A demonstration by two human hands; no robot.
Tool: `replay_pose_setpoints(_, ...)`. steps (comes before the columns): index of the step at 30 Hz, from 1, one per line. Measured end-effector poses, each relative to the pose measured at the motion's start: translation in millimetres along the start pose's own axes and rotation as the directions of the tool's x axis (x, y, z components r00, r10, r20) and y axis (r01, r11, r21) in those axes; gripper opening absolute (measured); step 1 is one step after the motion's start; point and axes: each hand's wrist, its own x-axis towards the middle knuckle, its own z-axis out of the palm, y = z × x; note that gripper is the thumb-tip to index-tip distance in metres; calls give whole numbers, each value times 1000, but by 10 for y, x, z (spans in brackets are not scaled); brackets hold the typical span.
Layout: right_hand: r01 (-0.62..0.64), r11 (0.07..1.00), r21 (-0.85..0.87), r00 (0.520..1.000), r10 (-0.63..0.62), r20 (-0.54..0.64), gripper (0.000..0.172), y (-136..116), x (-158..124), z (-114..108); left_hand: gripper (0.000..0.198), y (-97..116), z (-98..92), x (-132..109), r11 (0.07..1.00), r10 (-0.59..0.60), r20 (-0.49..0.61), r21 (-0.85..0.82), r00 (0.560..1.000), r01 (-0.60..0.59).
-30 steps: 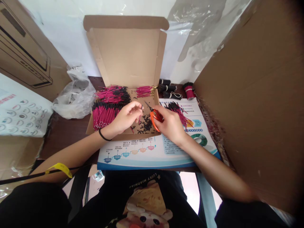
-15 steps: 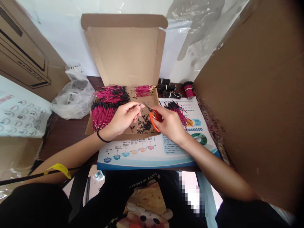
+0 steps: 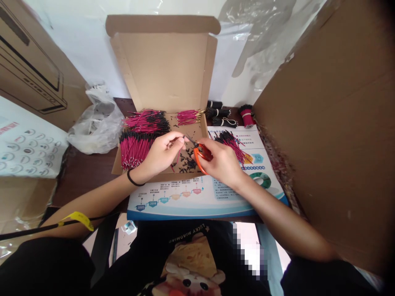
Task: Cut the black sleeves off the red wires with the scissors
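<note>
We see the left hand (image 3: 165, 152) with its thumb and forefinger together, clamped on a thin wire (image 3: 178, 157) over the shallow cardboard box (image 3: 168, 178). The pinch looks to be near the wire's dark end, perhaps because that steadies it close to the scissors. Our right hand (image 3: 222, 160) has its fingers wrapped around the orange-handled scissors (image 3: 200, 163), their blades pointing up and leftward at the pinch; we cannot tell whether steel touches wire. Working above the box seems to suit the black clippings (image 3: 189, 163), which lie inside its walls. The heaped red-and-black wires (image 3: 135, 152) mostly point the same way on the left side, probably for easy sorting, while a loose pile of wires (image 3: 230, 142) lies on the printed poster (image 3: 185, 209) beside our right hand.

As for edges, the box's front wall runs just under our left wrist, and its raised lid (image 3: 169, 65) bounds the far side. A tall cardboard panel (image 3: 333, 123) limits us on the right; a plastic bag (image 3: 95, 123) sits on the surface (image 3: 83, 174) at left. Our easiest room for moving seems to be toward us, over the poster's near part
</note>
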Motion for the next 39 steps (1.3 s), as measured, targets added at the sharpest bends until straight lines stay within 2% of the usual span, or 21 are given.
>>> replay_pose_setpoints(5,-66,998,23,998,65,14,37,18,26,-10,18,11,2,-8,1000,1,35,-3,999,-1)
replay_pose_setpoints(14,-70,997,45,997,68,45,30,11,21,-14,16,21,-1,-7,1000,27,43,-5,999,-27)
replay_pose_setpoints(18,-37,999,24,999,36,37,29,-5,4,-17,14,8,-6,1,996,82,24,16,996,-83)
replay_pose_setpoints(24,38,995,-94,999,-37,13,30,-12,-14,-20,13,9,-8,-9,985,137,25,106,990,-139)
replay_pose_setpoints(32,72,987,-144,997,-70,21,29,-15,-11,-30,15,-23,-2,-23,954,228,9,200,974,-225)
replay_pose_setpoints(39,81,985,-153,997,-78,27,29,-13,-9,-41,21,-59,-11,-12,932,260,5,259,966,-252)
